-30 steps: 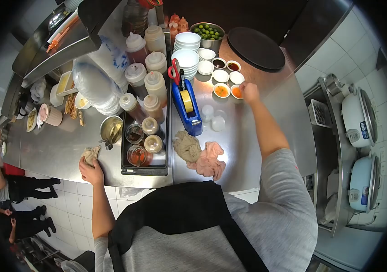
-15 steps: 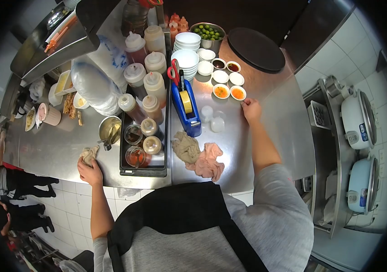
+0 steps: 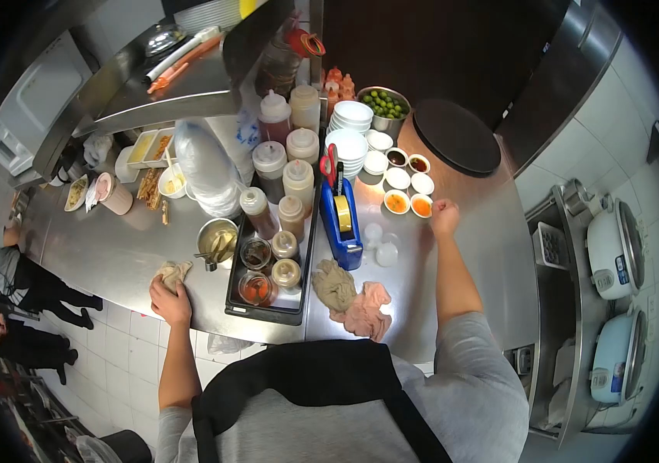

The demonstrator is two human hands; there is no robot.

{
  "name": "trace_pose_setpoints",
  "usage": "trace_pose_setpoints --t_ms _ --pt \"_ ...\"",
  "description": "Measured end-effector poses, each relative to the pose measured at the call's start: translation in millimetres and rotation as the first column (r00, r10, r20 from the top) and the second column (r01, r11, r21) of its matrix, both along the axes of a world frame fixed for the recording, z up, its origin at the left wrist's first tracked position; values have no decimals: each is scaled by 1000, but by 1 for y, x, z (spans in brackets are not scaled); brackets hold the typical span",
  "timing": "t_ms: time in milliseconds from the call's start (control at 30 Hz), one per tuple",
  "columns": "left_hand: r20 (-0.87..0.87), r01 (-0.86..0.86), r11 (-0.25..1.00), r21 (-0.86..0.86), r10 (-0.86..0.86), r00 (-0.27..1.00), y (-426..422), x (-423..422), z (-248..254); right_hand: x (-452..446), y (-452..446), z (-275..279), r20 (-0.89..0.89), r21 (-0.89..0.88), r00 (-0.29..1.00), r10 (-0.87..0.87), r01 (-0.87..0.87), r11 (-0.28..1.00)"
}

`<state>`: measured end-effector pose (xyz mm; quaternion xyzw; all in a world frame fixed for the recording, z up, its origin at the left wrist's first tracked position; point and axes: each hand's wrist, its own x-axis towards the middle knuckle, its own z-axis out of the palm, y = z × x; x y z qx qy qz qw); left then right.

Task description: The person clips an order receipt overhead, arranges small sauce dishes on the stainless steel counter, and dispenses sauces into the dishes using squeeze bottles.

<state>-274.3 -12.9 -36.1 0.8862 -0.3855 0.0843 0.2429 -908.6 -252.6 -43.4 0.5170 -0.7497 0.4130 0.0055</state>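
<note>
My left hand rests on the steel counter at the left, its fingers closed over a crumpled beige cloth. Further right, my right hand is curled up just beside a small white sauce dish of orange sauce. Whether anything is inside its fingers is hidden. A second dish of orange sauce stands to the left of that one. Behind them are several more small dishes, two with dark sauce. A blue tape dispenser stands between my hands, with red-handled scissors at its far end.
A black tray holds several squeeze bottles and jars. A metal pot with utensils stands left of it. Brown and pink cloths lie near the front edge. Bowls, limes and a round black tray sit behind. Two people stand far left.
The camera view has shifted, so the counter appears lower and further right. My right hand has moved around to the right side of the orange sauce dish. My left hand still has the cloth.
</note>
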Motion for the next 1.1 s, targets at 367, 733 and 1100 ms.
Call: trace_pose_setpoints --t_ms 367,733,1100 --pt "-18 33 999 -34 -33 999 3 -5 7 56 -78 70 -101 250 981 164 -134 959" --pt "-28 10 1000 -12 -10 1000 0 -11 13 158 -81 212 160 -245 772 616 -573 782" --pt "-44 -15 1000 25 16 999 4 -12 15 283 -175 176 -205 -225 724 659 -690 688"
